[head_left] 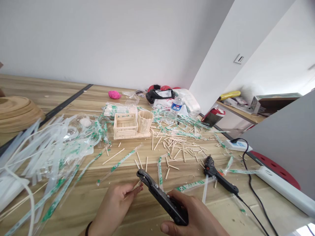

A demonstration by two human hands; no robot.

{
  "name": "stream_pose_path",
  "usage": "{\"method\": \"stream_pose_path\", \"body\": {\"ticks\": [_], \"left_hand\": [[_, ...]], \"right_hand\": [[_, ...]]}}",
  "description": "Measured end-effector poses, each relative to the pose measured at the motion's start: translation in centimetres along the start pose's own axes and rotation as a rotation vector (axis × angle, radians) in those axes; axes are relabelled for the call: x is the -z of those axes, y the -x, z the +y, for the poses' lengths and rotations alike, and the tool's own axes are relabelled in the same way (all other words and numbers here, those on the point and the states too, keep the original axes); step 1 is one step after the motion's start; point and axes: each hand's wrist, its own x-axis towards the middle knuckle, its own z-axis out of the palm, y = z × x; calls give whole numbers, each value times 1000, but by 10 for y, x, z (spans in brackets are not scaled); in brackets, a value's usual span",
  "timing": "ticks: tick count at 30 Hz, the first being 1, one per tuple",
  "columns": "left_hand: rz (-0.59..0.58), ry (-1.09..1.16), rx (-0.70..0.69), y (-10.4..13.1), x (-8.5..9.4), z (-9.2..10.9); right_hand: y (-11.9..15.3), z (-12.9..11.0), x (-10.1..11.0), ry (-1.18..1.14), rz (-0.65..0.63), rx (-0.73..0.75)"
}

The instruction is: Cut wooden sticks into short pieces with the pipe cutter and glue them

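Note:
My right hand (194, 209) grips a black hand cutter (159, 193) by its handles, its head pointing up and left. Close to that head, my left hand (116, 205) pinches a short piece of thin wooden stick (137, 185) between thumb and fingers; the fingers partly cover it. Beyond both hands stands a small stick-built holder, with an open rectangular box (125, 126) and a round cup (145, 123) on one base. Many cut wooden sticks (178, 144) lie scattered to the right of it.
A black glue gun (219, 177) with a cord lies at right, near a white power strip (283, 190). Clear glue sticks (49, 154) and green-printed wrappers (123, 162) spread at left. Behind are a water bottle (176, 106), a pink ball (114, 94) and the wall.

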Motion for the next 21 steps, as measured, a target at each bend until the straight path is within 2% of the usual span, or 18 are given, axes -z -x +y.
{"method": "stream_pose_path", "body": {"ticks": [5, 7, 10, 13, 16, 19, 21], "left_hand": [[182, -590, -548, 4, 5, -12], [236, -758, -659, 4, 6, -11], [277, -883, -717, 4, 5, -6], [304, -869, -695, 4, 4, -5], [275, -709, -590, 4, 4, -10], [219, -445, -313, 4, 5, -16], [154, -246, -79, 2, 5, -16]], "right_hand": [[4, -10, 1, 67, 26, -52], [4, -9, -2, 87, 39, -45], [3, -4, -8, 140, 103, -38], [1, 1, -16, 181, 181, -34], [0, 4, -22, 172, 256, -25], [-5, 11, -14, 149, 390, -32], [-8, 25, 3, 155, 508, -113]]}}
